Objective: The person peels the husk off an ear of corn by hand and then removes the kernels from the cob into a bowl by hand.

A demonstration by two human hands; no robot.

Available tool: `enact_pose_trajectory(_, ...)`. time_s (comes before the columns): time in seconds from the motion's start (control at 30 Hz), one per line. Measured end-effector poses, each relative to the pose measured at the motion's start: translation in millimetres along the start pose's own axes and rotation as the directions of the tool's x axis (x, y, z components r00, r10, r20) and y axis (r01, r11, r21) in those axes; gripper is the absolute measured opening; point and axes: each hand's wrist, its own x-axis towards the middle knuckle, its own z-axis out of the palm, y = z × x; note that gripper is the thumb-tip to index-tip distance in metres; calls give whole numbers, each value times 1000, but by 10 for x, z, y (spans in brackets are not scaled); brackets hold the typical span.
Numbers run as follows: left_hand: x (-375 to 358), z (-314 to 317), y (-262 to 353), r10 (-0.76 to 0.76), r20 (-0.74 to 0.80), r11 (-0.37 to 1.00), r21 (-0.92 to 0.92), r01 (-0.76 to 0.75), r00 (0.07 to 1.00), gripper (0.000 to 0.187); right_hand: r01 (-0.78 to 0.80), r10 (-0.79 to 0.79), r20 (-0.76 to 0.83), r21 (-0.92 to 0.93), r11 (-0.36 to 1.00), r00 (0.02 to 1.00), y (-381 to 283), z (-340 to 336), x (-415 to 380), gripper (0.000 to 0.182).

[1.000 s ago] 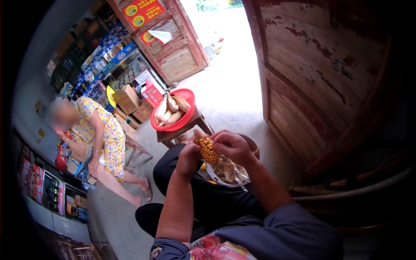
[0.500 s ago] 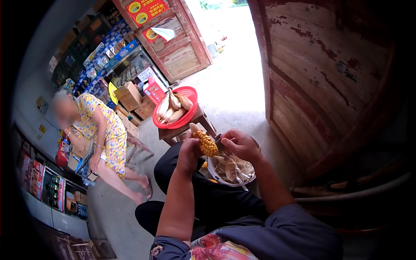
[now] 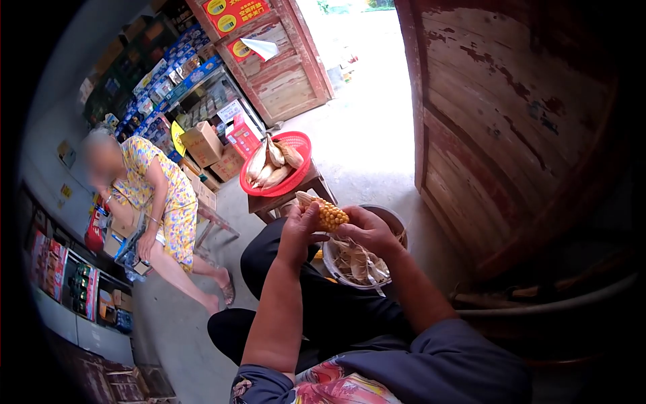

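Note:
A yellow corn cob point(image 3: 332, 216) with its kernels showing lies between my two hands, above my knees. My left hand point(image 3: 297, 232) is wrapped round its left part, where a pale tip sticks out past the fingers. At the cob's right end, the fingers of my right hand point(image 3: 369, 231) press against it. Below my hands stands a round tub point(image 3: 397, 219) holding dry husks and silk point(image 3: 360, 262). A red plastic basket point(image 3: 303, 145) with several corn ears in pale husks point(image 3: 272, 165) rests on a wooden stool point(image 3: 311, 183) ahead.
On the left a seated person point(image 3: 161, 195) in a patterned outfit leans on one hand. Cardboard boxes point(image 3: 202, 143) and stocked shelves point(image 3: 171, 81) are behind them. A wooden door point(image 3: 498, 135) stands on the right, another door panel point(image 3: 272, 60) beside the bright doorway.
The cob has turned to lie more level and shifted slightly right. My right hand has gone from beside the cob to its end; the dark object near its fingers no longer shows.

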Motion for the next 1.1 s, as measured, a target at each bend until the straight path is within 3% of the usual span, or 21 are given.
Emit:
enact_pose_trajectory(0.1, 23, -30, -16, 6, 64, 996, -85, -1, 998, 44, -96, 92, 41, 93, 991, 995, -100, -56, -32, 34)
enact_pose_trajectory(0.2, 29, -3, -35, 48, -21, 991, -124, -50, 999, 43, -109, 98, 71, 170, 979, 993, -81, -63, -40, 36)
enact_pose_trajectory(0.4, 12, -18, -1, 94, 1, 982, -167, -92, 996, 38, -193, 168, 108, 293, 937, 980, 0, -73, -40, 40)
enact_pose_trajectory(0.53, 68, -92, -72, 110, -45, 976, -182, -116, 993, 35, -223, 200, 115, 236, 946, 973, 17, -99, -28, 38)
enact_pose_trajectory(0.63, 87, -108, -84, 102, -111, 971, -204, -123, 989, 33, -107, 123, -88, 165, 980, 988, -23, -96, -12, 24)
enact_pose_trajectory(0.9, 83, -58, -59, 85, -123, 979, -176, -106, 989, 28, -40, 57, -134, 123, 992, 989, -146, -71, -4, 19)
enact_pose_trajectory(0.97, 72, -26, -45, 87, -122, 979, -175, -107, 989, 26, -25, 34, -69, 119, 993, 997, -140, -38, -1, 19)
enact_pose_trajectory(1.1, 32, 27, 0, 93, -149, 983, -143, -114, 985, 23, -75, 81, -70, 80, 994, 994, 30, -118, 15, 16)
